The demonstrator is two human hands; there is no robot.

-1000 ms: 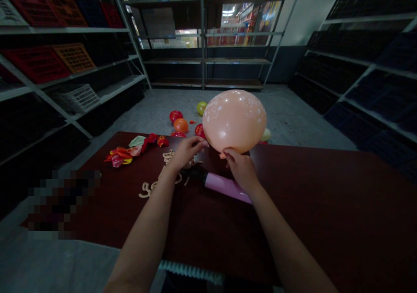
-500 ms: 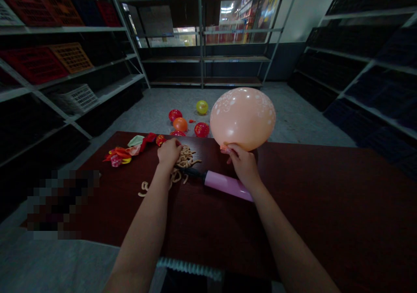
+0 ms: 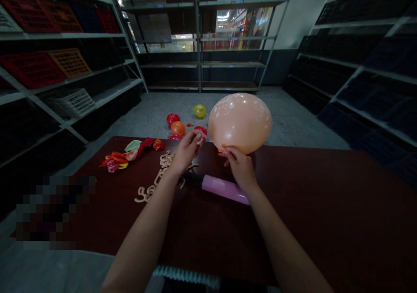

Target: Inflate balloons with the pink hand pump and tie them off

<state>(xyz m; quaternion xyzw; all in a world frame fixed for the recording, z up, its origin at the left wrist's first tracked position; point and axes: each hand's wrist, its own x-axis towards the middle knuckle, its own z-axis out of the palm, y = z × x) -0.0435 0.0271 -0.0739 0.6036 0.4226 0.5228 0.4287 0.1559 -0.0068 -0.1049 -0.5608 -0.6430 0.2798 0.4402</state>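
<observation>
My right hand (image 3: pixel 241 165) pinches the knotless-looking neck of a large inflated peach balloon (image 3: pixel 240 121) with white print, which stands up above the table. My left hand (image 3: pixel 187 152) is closed in a pinch to the left of the balloon's neck, apart from it. A small pale piece like a beige rubber band (image 3: pixel 199 140) shows at its fingertips, mostly hidden. Beneath the left wrist lies a loose heap of beige rubber bands (image 3: pixel 159 178). A pink balloon pump (image 3: pixel 224 189) with a black end lies below both hands, partly covered by my right forearm.
Uninflated coloured balloons (image 3: pixel 122 158) lie on the left of the dark red table (image 3: pixel 309 206). Several small inflated balloons, including a yellow one (image 3: pixel 200 111), rest on the floor beyond. Shelves with crates (image 3: pixel 70 63) stand left; racks stand behind and right.
My left hand has lifted off the rubber band heap and moved right toward the balloon's neck, with a pale piece at its fingertips. My right hand keeps its pinch on the balloon.
</observation>
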